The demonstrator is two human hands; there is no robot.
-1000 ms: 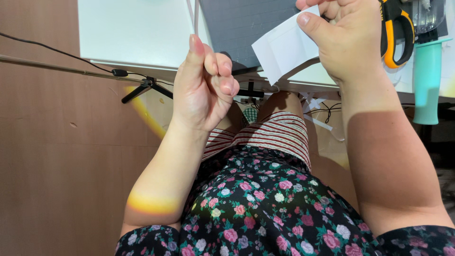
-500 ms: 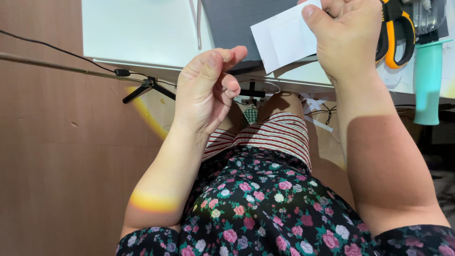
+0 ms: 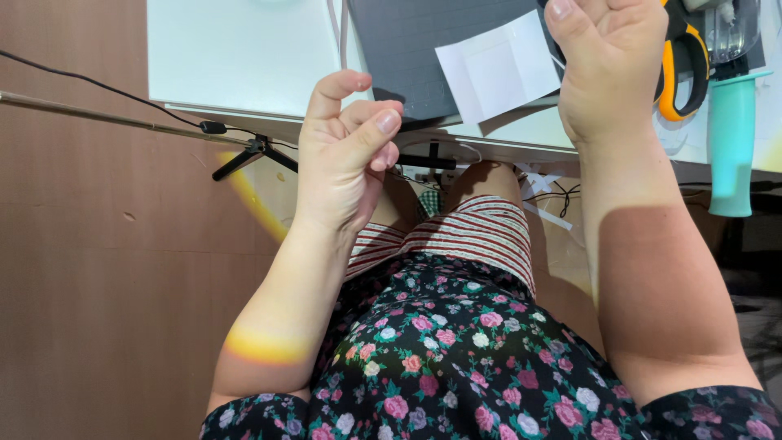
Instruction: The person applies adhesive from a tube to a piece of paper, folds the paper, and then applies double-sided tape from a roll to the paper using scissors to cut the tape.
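Right hand point(image 3: 607, 73): raised over desk edge point(image 3: 244, 110), pinching folded white paper point(image 3: 498, 69) above grey mat point(image 3: 423, 49). Left hand point(image 3: 346, 151): loosely curled, empty. Orange-handled scissors point(image 3: 680, 69) just right.

A white folded paper label point(image 3: 498, 72) is lying on the counter point(image 3: 244, 57), overlapping the grey mat point(image 3: 407, 49).
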